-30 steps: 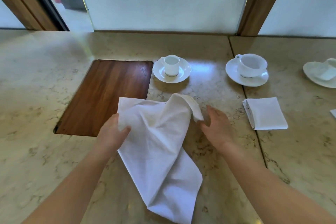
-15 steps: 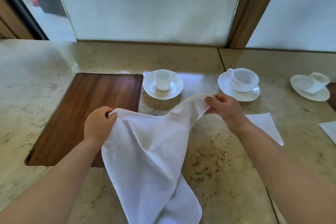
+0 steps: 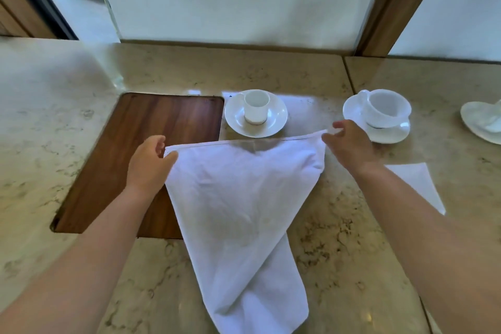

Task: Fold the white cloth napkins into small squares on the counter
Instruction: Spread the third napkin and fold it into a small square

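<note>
A white cloth napkin (image 3: 238, 209) hangs stretched between my two hands above the marble counter (image 3: 339, 252), its top edge pulled taut and its lower part trailing down toward me. My left hand (image 3: 150, 163) pinches the napkin's upper left corner over the wooden inset. My right hand (image 3: 349, 146) pinches the upper right corner, just in front of a cup and saucer. A folded white napkin (image 3: 414, 184) lies flat on the counter to the right, partly hidden by my right forearm.
A dark wooden inset panel (image 3: 141, 149) sits in the counter at the left. A small cup on a saucer (image 3: 256, 114) stands behind the napkin; a wider cup and saucer (image 3: 385, 116) is at the right, another saucer (image 3: 485, 122) at the edge. Frosted glass rises behind.
My hands have moved apart and pulled the napkin's top edge straight; before, it sagged and bunched between them. A second ago the napkin lay crumpled on the counter.
</note>
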